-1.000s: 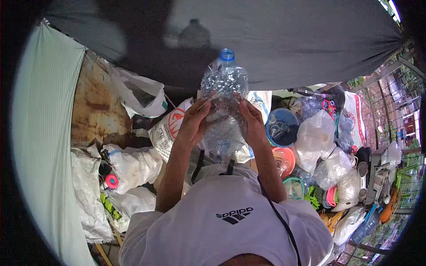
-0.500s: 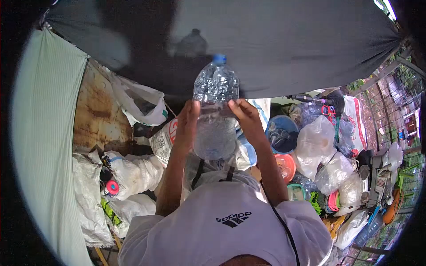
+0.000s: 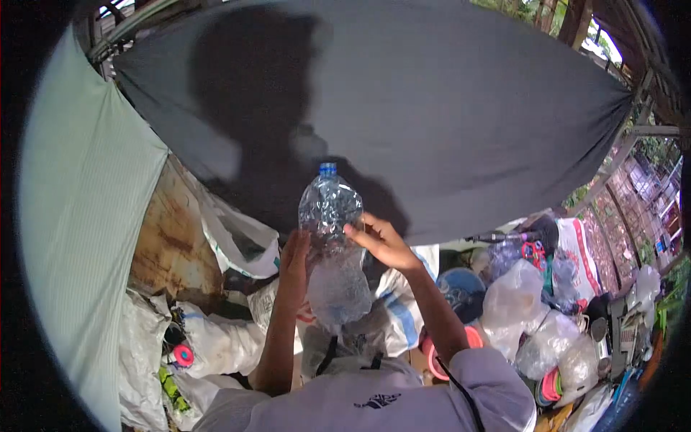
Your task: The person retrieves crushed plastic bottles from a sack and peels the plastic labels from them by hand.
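A large clear plastic bottle [image 3: 337, 291] with a blue cap [image 3: 328, 169] stands nearly upright before my chest, its top against the dark cloth behind. My left hand [image 3: 294, 258] presses along its left side, fingers mostly hidden from view. On the other side, my right hand [image 3: 383, 243] grips the bottle near mid-height, thumb across the front and fingers at the edge. Its plastic looks creased and cloudy in the lower half.
A dark cloth sheet [image 3: 446, 122] hangs ahead, and a pale curtain [image 3: 86, 237] is at left. White sacks [image 3: 219, 342] lie lower left. At right are a blue tub [image 3: 462, 282], a pink-red basin [image 3: 430, 356] and filled clear bags [image 3: 512, 295].
The view has tilted up, so the bottle and hands sit lower in the picture. My right hand has shifted onto the bottle's front, and the bottle's lower part looks more crumpled.
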The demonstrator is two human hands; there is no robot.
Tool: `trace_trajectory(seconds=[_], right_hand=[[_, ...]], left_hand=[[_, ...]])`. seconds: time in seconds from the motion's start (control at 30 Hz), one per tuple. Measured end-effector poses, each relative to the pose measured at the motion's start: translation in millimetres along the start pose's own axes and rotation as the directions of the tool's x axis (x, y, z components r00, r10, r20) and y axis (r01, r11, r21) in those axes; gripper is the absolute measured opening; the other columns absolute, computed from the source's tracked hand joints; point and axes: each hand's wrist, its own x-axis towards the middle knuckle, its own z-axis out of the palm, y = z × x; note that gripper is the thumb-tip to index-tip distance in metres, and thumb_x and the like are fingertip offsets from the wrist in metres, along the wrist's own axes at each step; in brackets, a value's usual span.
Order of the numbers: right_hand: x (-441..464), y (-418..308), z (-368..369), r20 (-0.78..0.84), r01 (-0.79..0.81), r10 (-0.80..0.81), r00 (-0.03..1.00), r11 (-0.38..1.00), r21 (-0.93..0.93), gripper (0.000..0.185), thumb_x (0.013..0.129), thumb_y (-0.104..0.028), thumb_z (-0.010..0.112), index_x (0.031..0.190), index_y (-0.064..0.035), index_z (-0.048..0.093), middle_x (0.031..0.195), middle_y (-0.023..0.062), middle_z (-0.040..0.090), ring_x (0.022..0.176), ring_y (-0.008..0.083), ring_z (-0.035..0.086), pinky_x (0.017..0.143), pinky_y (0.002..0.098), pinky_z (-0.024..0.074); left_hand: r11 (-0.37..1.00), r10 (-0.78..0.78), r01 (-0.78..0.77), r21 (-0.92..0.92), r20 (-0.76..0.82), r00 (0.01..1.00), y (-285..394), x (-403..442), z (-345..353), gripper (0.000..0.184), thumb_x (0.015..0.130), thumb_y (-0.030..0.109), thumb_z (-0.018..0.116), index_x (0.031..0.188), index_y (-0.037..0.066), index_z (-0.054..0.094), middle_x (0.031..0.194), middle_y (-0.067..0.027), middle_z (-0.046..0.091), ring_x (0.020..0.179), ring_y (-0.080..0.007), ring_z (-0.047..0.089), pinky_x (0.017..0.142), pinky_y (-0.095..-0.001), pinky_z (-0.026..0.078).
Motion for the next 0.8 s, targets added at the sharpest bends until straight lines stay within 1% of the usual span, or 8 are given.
trace_trajectory(seconds=[0.13,0.27,0.43,0.53,0.57,0.63,0.73,0.8], right_hand=[[24.7,11.2,6.5,0.074,0.017,-0.027,0.997,0.991,0.136,0.029,0.098,-0.033,0.064,0.096,-0.0045,0.06,0.081,-0.0051,0.055,0.078,0.0043,0.05,0.071,0.0225,0.0422],[49.4,27.6,10.6,0.145,0.108,-0.142,0.979,0.97,0.22,0.027,0.098,-0.026,0.063,0.111,-0.0023,0.061,0.091,-0.003,0.061,0.086,0.006,0.054,0.078,0.0241,0.0453],[97.5,15.7,1.3,0.451,0.21,-0.278,0.848,0.958,0.196,0.032,0.097,-0.016,0.061,0.126,-0.0015,0.059,0.097,-0.0012,0.063,0.087,0.0069,0.054,0.078,0.0258,0.0455],[95.9,9.0,8.2,0.443,0.174,-0.248,0.861,0.964,0.202,0.043,0.098,-0.021,0.06,0.135,-0.0007,0.053,0.121,0.0074,0.064,0.107,0.014,0.058,0.094,0.0297,0.046],[88.1,9.8,14.6,0.34,0.12,-0.201,0.919,0.963,0.243,0.046,0.097,-0.025,0.06,0.135,-0.0005,0.052,0.123,0.0082,0.063,0.109,0.0155,0.057,0.095,0.0307,0.045],[64.8,14.7,34.3,0.115,-0.009,-0.028,0.993,0.951,0.308,0.052,0.097,-0.032,0.06,0.136,0.0,0.051,0.126,0.0095,0.062,0.112,0.0183,0.056,0.098,0.0324,0.0432],[30.0,21.3,69.4,-0.275,-0.267,0.394,0.877,0.875,0.404,0.062,0.095,-0.045,0.058,0.137,0.0008,0.051,0.126,0.0109,0.061,0.113,0.0214,0.056,0.1,0.034,0.0413],[15.5,44.1,73.1,-0.181,-0.146,0.283,0.942,0.83,0.538,0.063,0.095,-0.051,0.056,0.13,0.0012,0.054,0.118,0.0105,0.063,0.107,0.0221,0.057,0.096,0.0355,0.043]], left_hand=[[0.977,-0.001,0.021,-0.214,0.095,0.996,11.3,5.0,-5.4,0.045,0.103,0.034,0.051,0.136,0.003,0.049,0.127,-0.0095,0.057,0.114,-0.0193,0.057,0.096,-0.0337,0.048],[0.796,0.434,-0.414,0.441,0.06,0.899,-21.4,16.0,-28.5,0.041,0.104,0.032,0.049,0.133,0.003,0.049,0.125,-0.0085,0.059,0.113,-0.0185,0.058,0.095,-0.0336,0.049],[0.954,0.071,-0.058,-0.295,0.034,0.997,24.1,19.6,-11.1,0.042,0.104,0.031,0.048,0.133,0.002,0.048,0.128,-0.012,0.057,0.117,-0.0217,0.058,0.096,-0.0362,0.05],[0.937,0.06,-0.047,-0.347,0.029,0.998,26.1,21.2,-15.8,0.045,0.104,0.03,0.048,0.139,0.002,0.045,0.133,-0.0162,0.054,0.125,-0.0257,0.053,0.098,-0.0386,0.049],[0.959,0.271,-0.271,0.088,0.006,0.962,10.7,21.8,-29.4,0.048,0.097,0.019,0.056,0.141,0.004,0.044,0.135,-0.0173,0.053,0.128,-0.028,0.051,0.102,-0.0396,0.047],[0.361,0.561,-0.487,0.795,0.232,0.794,-23.5,19.9,-61.0,0.07,0.082,-0.002,0.072,0.144,0.008,0.042,0.138,-0.0196,0.051,0.134,-0.0326,0.047,0.108,-0.0418,0.043],[0.174,0.417,-0.349,0.921,0.252,0.873,-19.3,-7.9,-60.3,0.071,0.08,-0.005,0.072,0.145,0.01,0.044,0.141,-0.0165,0.051,0.135,-0.0329,0.046,0.109,-0.0433,0.042],[0.597,0.328,-0.327,0.732,0.15,0.933,-24.4,-12.7,-76.1,0.056,0.091,0.009,0.066,0.143,0.007,0.046,0.14,-0.0129,0.052,0.131,-0.0305,0.048,0.108,-0.044,0.043]])
